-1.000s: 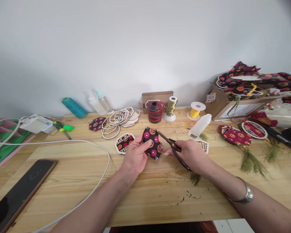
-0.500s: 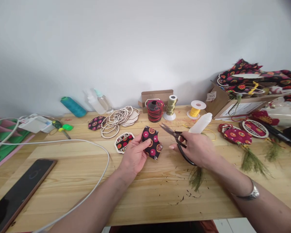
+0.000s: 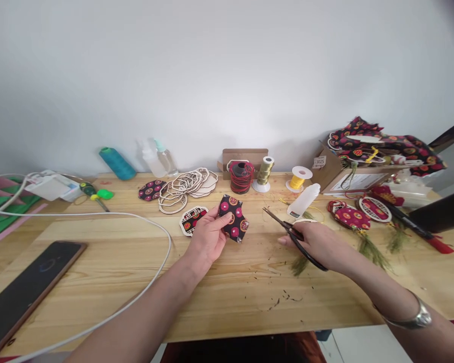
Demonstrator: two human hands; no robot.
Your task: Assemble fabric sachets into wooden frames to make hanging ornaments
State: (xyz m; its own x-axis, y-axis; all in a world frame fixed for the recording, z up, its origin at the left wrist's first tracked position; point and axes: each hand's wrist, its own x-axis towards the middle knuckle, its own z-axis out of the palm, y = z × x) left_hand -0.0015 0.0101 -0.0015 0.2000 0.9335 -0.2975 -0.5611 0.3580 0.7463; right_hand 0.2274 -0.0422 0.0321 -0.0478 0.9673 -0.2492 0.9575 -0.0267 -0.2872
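Between the thumb and fingers of my left hand is a black fabric-covered piece patterned with red and orange round motifs. My right hand grips black-handled scissors by the handles, its fingers partly hidden; the blades point up and left, apart from the fabric piece. A wooden-framed ornament with lattice and dark patterned fabric lies just behind my left hand. Close to my right hand are a green tassel and a white squeeze bottle lying tilted. Dark trimmings are scattered on the wooden table.
Wooden frames are piled at the back beside a teal thread cone. Red cord, gold thread and yellow cord spools stand along the wall. A cardboard box sits right; a phone and white cable lie left.
My right hand has moved right with the scissors, farther from the fabric piece. My left hand still holds the piece, turned slightly. The view has shifted somewhat.
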